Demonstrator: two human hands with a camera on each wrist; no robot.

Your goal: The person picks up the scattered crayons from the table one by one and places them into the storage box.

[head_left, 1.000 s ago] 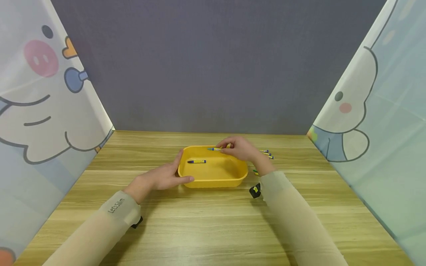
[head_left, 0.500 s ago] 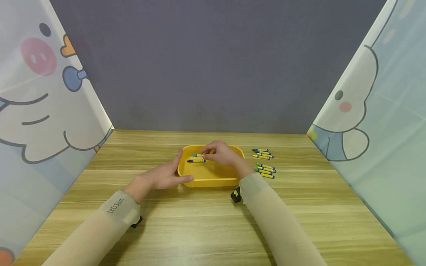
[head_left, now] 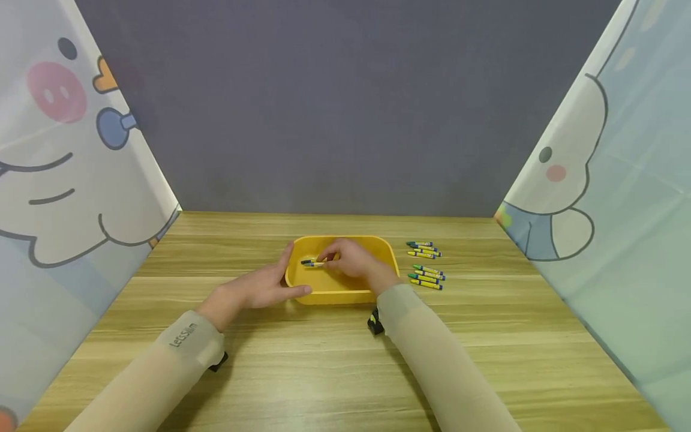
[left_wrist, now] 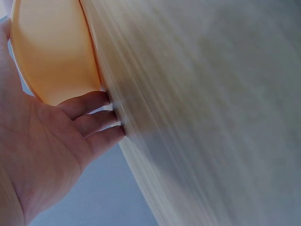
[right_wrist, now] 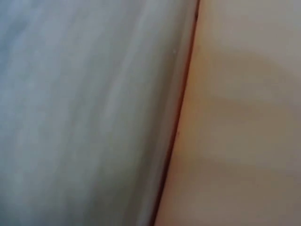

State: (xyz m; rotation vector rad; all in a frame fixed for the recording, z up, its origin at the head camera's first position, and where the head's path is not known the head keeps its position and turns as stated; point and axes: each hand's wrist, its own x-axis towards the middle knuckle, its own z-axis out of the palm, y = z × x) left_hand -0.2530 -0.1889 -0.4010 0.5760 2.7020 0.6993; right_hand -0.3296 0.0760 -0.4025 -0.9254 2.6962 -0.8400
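A yellow rectangular tray point(head_left: 342, 297) stands on the wooden table. My left hand point(head_left: 264, 285) rests against its left end, thumb over the front rim and fingers along the side. In the left wrist view, the fingers point(left_wrist: 89, 120) extend beside the tray wall point(left_wrist: 56, 52), tips at the tabletop. Inside the tray, my right hand point(head_left: 353, 259) pinches a light-blue-tipped crayon point(head_left: 312, 264) low over the floor. A dark-tipped crayon point(head_left: 305, 261) lies just behind it, partly hidden. Only the tray's outer wall point(right_wrist: 240, 117) and the table show in the right wrist view.
Right of the tray lie two groups of crayons in yellow wrappers: several at the back point(head_left: 424, 250) and several green- and yellow-tipped ones point(head_left: 427, 276) nearer. A dark panel point(head_left: 345, 108) rises behind the table, with printed cloth point(head_left: 642, 180) at the sides.
My right hand has carried the light-blue-tipped crayon from the tray's back rim leftward and down, beside the dark-tipped one. The left hand has stayed at the tray's end.
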